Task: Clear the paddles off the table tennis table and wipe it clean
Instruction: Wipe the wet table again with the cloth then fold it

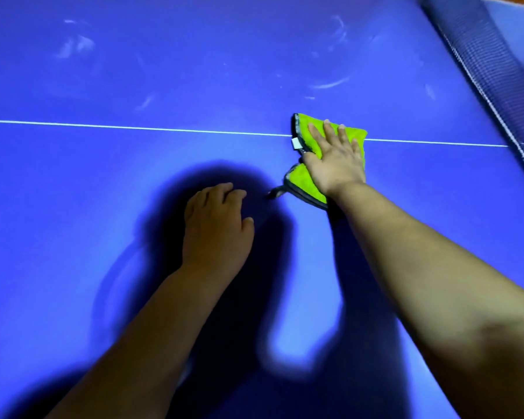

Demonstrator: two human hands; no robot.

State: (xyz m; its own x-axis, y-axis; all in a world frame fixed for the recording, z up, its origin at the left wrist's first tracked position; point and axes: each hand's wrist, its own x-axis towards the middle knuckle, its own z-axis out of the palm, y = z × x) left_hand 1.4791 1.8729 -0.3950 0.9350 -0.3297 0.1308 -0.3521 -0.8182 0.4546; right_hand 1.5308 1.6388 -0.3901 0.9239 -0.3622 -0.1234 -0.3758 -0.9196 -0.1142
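The blue table tennis table (73, 182) fills nearly the whole view, w/ one thin white centre line (133, 127) running left to right across it. The net (490, 71) crosses the far right corner at a slant, dark blue mesh, one of it.

Two bare forearms reach in from the near edge. The right hand (335, 160) lies flat, palm down, fingers spread, pressed on top of a lime-green microfibre cloth (303, 176) right of centre. The cloth is folded, grey-edged, w/ a small white tag (296, 143) on its left side; it sits on the white line, part far of it and part near. One corner sticks out near-left of the wrist, touching the table. The hand covers the cloth's middle, so it presses rather than grips.

The left hand (217, 220) rests on the table near and left of the cloth, apart from it, fingers loosely curled, holding nothing. It sits inside a dark shadow (230, 297) cast over the near centre of the table.

Far of the line, pale smears (76, 46) and streaks mark the surface, several on the left and several on the right near the net.

Count: 1 table, 1 net, 1 cloth, 2 hands. No paddles in view.
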